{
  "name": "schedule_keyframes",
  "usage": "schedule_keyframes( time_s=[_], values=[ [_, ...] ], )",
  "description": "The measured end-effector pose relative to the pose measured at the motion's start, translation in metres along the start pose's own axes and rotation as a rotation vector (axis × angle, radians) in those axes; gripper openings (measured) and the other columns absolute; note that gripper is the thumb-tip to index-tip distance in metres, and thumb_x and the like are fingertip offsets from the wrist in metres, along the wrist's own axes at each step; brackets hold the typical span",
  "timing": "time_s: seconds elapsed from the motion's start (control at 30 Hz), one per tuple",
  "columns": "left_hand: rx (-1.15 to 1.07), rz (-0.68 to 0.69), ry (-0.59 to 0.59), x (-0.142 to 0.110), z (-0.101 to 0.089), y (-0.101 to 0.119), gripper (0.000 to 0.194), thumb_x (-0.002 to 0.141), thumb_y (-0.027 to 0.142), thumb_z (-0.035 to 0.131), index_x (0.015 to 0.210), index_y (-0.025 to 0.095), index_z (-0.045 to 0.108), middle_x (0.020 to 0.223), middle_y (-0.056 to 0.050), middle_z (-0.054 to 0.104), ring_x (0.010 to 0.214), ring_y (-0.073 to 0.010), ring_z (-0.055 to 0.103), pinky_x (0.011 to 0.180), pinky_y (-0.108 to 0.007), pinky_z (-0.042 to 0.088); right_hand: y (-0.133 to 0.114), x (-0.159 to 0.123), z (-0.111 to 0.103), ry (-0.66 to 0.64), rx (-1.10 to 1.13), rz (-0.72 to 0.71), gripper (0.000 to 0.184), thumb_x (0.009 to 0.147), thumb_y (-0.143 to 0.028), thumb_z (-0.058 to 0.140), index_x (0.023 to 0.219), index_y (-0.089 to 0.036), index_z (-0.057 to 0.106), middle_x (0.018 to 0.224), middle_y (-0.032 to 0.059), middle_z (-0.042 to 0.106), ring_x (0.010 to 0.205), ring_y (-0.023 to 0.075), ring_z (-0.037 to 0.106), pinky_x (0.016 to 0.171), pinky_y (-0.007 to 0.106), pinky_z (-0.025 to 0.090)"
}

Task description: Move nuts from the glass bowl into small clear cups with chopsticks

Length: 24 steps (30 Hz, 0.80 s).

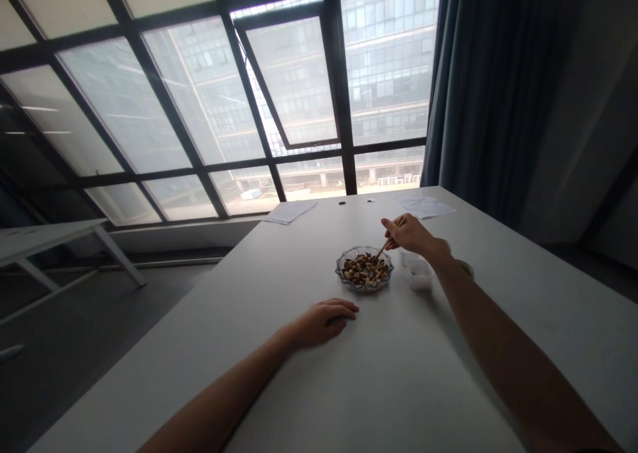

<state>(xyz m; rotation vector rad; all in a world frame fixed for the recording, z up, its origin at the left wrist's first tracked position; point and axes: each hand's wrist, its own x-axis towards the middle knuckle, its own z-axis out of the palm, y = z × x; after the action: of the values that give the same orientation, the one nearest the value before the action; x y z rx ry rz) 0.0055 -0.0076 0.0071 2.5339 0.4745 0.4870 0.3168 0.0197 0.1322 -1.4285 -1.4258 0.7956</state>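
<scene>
Chopsticks (385,244) | right hand (407,235) gripping | tips in glass dish (339,271) | left hand (321,323) near

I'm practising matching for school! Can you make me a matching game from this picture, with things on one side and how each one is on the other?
Things:
1. Left hand
2. Right hand
3. Glass dish
4. Paper sheet

How they are:
A. Heaped with brown nuts
B. Lying near the far end of the white table
C. Resting on the table
D. Holding wooden chopsticks

Pairs: 1-C, 2-D, 3-A, 4-B
</scene>
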Motion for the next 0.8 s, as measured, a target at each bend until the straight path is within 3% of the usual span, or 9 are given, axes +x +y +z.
schedule_keyframes(
  time_s=[0.23, 0.43, 0.57, 0.8],
  values=[
    [-0.019, 0.008, 0.014, 0.000, 0.004, -0.001, 0.028, 0.101, 0.021, 0.055, 0.124, 0.023, 0.071, 0.137, -0.009, 0.068, 0.128, -0.0224, 0.064, 0.114, -0.033, 0.048, 0.016, 0.002, 0.018, 0.022, -0.056, -0.068, 0.041, 0.098, -0.036, 0.067, 0.063, -0.015, 0.062, 0.057, 0.0122, 0.071, 0.049, 0.0223, 0.073, 0.042, 0.023, 0.056],
    [-0.006, 0.004, 0.006, -0.001, 0.003, 0.003, 0.028, 0.101, 0.022, 0.055, 0.124, 0.023, 0.071, 0.138, -0.009, 0.068, 0.128, -0.0224, 0.063, 0.113, -0.034, 0.048, 0.006, -0.004, 0.017, 0.067, -0.054, -0.092, 0.046, 0.102, -0.035, 0.061, 0.059, -0.017, 0.061, 0.053, 0.0097, 0.069, 0.047, 0.0203, 0.072, 0.042, 0.021, 0.055],
    [-0.002, 0.000, 0.001, -0.002, 0.003, 0.003, 0.028, 0.101, 0.022, 0.055, 0.124, 0.023, 0.071, 0.138, -0.009, 0.068, 0.128, -0.0226, 0.063, 0.113, -0.034, 0.048, -0.008, -0.011, -0.002, 0.129, -0.017, -0.093, 0.047, 0.102, -0.037, 0.061, 0.060, -0.015, 0.063, 0.053, 0.0099, 0.069, 0.047, 0.0205, 0.072, 0.043, 0.023, 0.058],
    [-0.010, -0.014, 0.004, -0.001, 0.005, 0.002, 0.028, 0.100, 0.021, 0.056, 0.124, 0.024, 0.071, 0.137, -0.008, 0.068, 0.128, -0.0219, 0.063, 0.113, -0.033, 0.048, -0.019, -0.023, -0.058, 0.371, -0.074, -0.048, 0.046, 0.101, -0.040, 0.062, 0.062, -0.017, 0.062, 0.057, 0.0111, 0.070, 0.047, 0.0219, 0.072, 0.043, 0.026, 0.060]
  ],
)
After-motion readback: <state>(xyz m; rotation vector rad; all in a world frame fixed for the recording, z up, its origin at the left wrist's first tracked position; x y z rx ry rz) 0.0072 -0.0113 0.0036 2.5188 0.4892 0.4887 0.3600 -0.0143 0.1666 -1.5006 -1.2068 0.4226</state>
